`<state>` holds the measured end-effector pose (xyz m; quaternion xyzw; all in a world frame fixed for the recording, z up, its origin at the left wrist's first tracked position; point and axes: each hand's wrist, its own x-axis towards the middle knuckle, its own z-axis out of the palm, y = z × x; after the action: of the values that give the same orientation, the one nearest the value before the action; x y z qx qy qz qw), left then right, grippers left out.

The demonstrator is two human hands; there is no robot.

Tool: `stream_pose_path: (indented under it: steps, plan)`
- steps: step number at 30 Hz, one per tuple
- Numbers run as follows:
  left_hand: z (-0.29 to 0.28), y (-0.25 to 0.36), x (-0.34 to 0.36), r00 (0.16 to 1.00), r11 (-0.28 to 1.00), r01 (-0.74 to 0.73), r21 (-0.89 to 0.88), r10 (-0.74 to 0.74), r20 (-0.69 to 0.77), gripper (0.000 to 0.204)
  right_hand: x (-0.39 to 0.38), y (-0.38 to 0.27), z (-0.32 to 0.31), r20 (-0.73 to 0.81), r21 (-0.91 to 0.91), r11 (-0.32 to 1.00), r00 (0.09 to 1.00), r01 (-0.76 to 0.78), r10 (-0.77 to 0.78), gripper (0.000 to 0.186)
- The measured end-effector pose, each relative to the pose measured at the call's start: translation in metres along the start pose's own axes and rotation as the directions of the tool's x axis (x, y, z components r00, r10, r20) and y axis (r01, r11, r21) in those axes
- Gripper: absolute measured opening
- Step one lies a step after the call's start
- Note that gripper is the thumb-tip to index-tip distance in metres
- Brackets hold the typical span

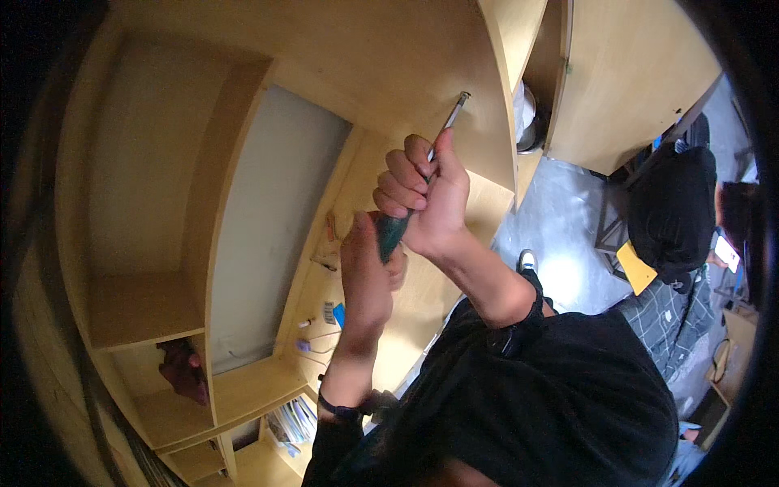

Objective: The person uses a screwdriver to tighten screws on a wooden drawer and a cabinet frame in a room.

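My right hand (418,187) is closed round a screwdriver with a dark green handle (389,237) and a metal shaft (452,114). Just below it, my left hand (369,260) grips the bottom of that handle. The screwdriver slants up to the right, its tip at a small metal fitting (465,95) in a pale wooden panel (381,57). I cannot make out whether the tip is seated in it.
Shelving (146,276) stands left; a desk surface (320,292) below holds small items, with books (292,422) lower down. At right are a cabinet door (625,73), grey floor (544,219) and a seated person (665,203) with a phone (726,253), beside checked fabric (661,321).
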<state>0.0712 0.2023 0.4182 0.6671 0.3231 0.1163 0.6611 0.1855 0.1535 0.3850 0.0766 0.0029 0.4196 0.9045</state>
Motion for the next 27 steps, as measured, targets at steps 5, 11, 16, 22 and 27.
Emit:
stream_pose_path:
  steps: [5, 11, 16, 22, 27]
  plan:
    - [0.009, -0.005, 0.003, 0.579, 0.147, -0.456, 0.878, 0.798, 0.167, 0.014, -0.007, -0.001, 0.041, -0.195, -0.071, 0.997, 0.98, 0.021, -0.034, 0.045]
    - [0.007, -0.025, 0.013, 0.874, 0.646, -0.227, 0.729, 0.466, -0.141, 0.012, 0.008, -0.008, -0.013, 0.187, 0.019, 0.999, 0.982, 0.034, -0.037, 0.039]
    - [0.008, -0.025, 0.015, 0.631, 0.265, -0.26, 0.928, 0.775, -0.044, 0.021, 0.002, 0.012, 0.027, -0.312, -0.093, 0.994, 0.946, 0.063, -0.089, 0.043]
    - [0.019, -0.015, 0.009, 0.791, 0.865, -0.33, 0.378, 0.472, -0.389, 0.029, 0.007, 0.001, -0.004, -0.013, 0.099, 0.994, 0.999, -0.048, 0.049, 0.051]
    - [0.006, -0.022, 0.013, 0.655, 0.593, -0.367, 0.717, 0.711, -0.254, 0.036, 0.001, 0.004, 0.031, -0.187, 0.04, 0.999, 0.982, 0.016, -0.008, 0.049]
